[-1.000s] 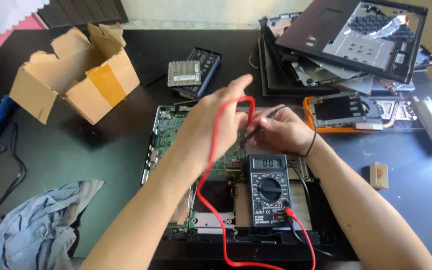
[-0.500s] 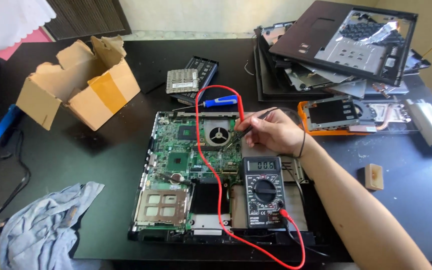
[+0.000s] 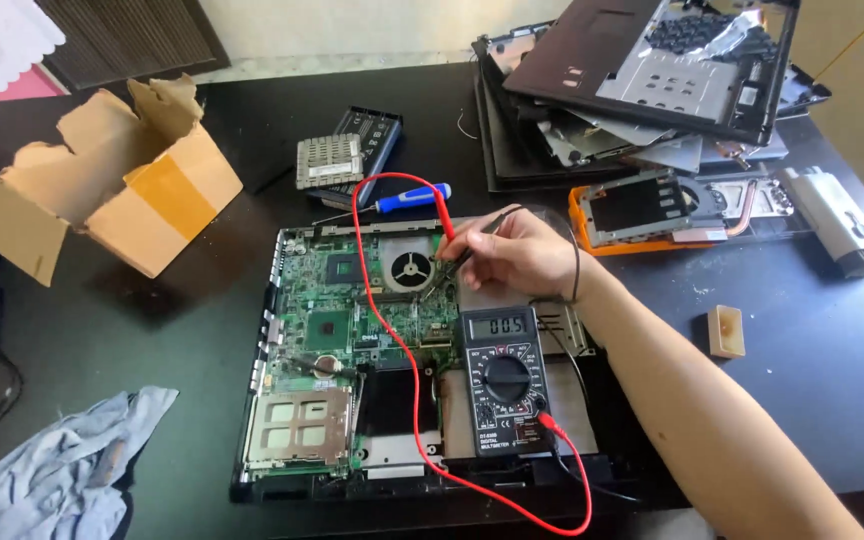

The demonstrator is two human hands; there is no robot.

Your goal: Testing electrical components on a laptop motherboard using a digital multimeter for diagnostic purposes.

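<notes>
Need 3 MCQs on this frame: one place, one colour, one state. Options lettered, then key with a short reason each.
1. Where does the multimeter lie?
A. on the open laptop chassis, below the right hand
B. inside the cardboard box
C. on the blue cloth

2. What colour is the lead looping from the meter across the circuit board?
A. green
B. red
C. white

3. What is the state of the right hand?
A. flat on the table
B. gripping the screwdriver
C. closed on the probes by the fan

Key: 1 A, it sits on the chassis; 2 B, the red lead arcs over the board; 3 C, the probe tips meet the board there.
</notes>
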